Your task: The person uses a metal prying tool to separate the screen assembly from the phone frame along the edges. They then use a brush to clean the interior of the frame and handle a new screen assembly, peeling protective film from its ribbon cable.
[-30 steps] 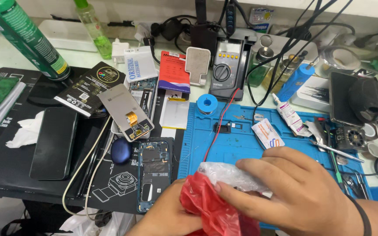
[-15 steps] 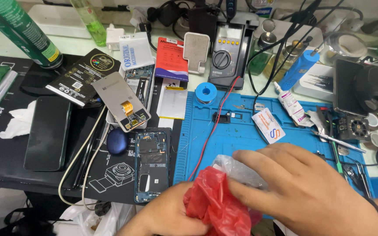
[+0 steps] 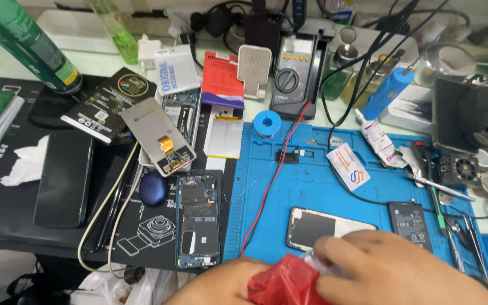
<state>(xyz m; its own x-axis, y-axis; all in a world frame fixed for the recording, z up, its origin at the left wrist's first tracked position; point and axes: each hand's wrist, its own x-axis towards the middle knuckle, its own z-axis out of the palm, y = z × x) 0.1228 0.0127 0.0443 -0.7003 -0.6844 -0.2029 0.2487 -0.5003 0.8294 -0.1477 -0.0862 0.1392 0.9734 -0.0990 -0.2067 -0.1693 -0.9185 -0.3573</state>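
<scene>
Both my hands meet at the bottom edge of the view over a crumpled red plastic bag (image 3: 280, 282). My left hand (image 3: 221, 285) grips the bag from the left. From the right, my right hand (image 3: 391, 271) closes on the bag and a bit of clear plastic (image 3: 314, 258) at its top. Just beyond my fingers a phone panel (image 3: 326, 226) with a dark screen lies flat on the blue work mat (image 3: 312, 175). An opened phone body (image 3: 197, 219) with its inner boards bare lies on the black mat (image 3: 142, 237), left of my left hand.
A black battery (image 3: 412, 223) lies right of the panel. A red wire (image 3: 272, 175) crosses the blue mat. A multimeter (image 3: 292, 79), solder spool (image 3: 265, 123), small tube (image 3: 375, 135) and tweezers (image 3: 439, 186) crowd the back and right. A dark phone (image 3: 63, 178) and green can (image 3: 26, 42) sit left.
My hands and the red bag have dropped toward the bottom edge, and the phone panel they hid on the blue mat is now in sight.
</scene>
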